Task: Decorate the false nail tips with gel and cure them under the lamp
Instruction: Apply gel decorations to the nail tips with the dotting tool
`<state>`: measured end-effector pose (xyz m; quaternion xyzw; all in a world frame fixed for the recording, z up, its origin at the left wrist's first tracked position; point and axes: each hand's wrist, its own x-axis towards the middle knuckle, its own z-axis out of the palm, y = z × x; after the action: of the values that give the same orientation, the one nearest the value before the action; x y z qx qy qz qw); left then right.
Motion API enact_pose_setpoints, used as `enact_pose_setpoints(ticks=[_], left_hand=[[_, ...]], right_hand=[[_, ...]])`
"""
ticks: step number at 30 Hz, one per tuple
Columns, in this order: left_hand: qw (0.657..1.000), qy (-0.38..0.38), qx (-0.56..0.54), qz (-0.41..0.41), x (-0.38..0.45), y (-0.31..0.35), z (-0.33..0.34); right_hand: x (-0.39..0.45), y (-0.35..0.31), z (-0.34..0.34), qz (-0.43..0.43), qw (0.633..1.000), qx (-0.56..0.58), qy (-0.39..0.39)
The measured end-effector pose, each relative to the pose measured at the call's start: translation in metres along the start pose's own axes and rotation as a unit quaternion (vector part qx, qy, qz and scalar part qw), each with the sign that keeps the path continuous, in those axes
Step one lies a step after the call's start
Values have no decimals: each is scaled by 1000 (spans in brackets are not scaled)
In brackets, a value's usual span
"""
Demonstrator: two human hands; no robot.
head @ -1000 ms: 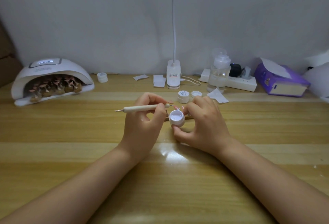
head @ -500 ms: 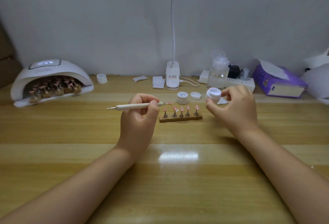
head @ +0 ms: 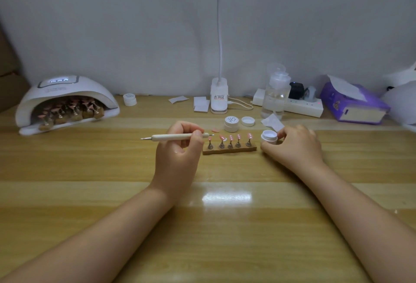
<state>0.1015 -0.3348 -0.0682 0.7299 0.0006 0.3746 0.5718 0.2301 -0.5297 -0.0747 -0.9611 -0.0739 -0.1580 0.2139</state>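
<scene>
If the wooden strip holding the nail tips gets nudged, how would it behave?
The wooden strip lies flat and low, so it would probably slide, not tip. The nail tips perch on thin stands, so a bump may knock one loose.

On the wooden table (head: pixel 67 192) the left hand (head: pixel 177 159) holds a pale dotting pen (head: pixel 175 136) level, with its fine tip pointing right toward a small wooden stand (head: pixel 229 149). Five pink nail tips (head: pixel 230 137) sit upright on metal holders in this stand, and one loose pink tip (head: pixel 215 130) lies just behind it. The right hand (head: pixel 295 147) grips an open white gel jar (head: pixel 269 136) just beside the right end of the stand. Behind the stand are a closed jar (head: pixel 231 123) and a loose lid (head: pixel 247 121). At far left, a white curing lamp (head: pixel 65 95) covers more stands of pink tips.
</scene>
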Motion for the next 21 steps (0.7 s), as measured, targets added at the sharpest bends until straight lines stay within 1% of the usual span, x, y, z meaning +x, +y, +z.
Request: enact_pose_setpoints(ticks=[4,6,7,9,10,11,13,15,17,19,21], left_hand=[[1000,4,0,-4,0,-1,0],[1000,4,2,-2,0,-2,0],[1000,3,3,0,0,-2,0],[1000,3,3,0,0,-2,0],[1000,3,4,-1,0,-2,0],[1000,4,4,-1,1,-3,0],[1000,9,6,-3,1,-3,0],[1000,17,10,-4,1,-4,0],[1000,18,11,-6,1,-5,1],[1000,16,13,-5,1,-5,1],[1000,14,15,0,1,-6,2]], right_hand=[[0,-1,-1,4,1000,-24,-19],[-3,-5,-5,0,1000,-7,0],[-5,-9,-7,-16,999,20,32],[-12,-20,-13,-76,987,95,108],[-17,-27,-16,-107,977,131,127],[-23,-35,-18,-133,970,163,126],[-36,-51,-17,-163,963,196,87],[-47,-63,-9,-174,970,167,38],[-54,-69,2,-193,976,97,2],[-55,-71,10,-202,979,28,-8],[-54,-70,14,-203,979,1,-2]])
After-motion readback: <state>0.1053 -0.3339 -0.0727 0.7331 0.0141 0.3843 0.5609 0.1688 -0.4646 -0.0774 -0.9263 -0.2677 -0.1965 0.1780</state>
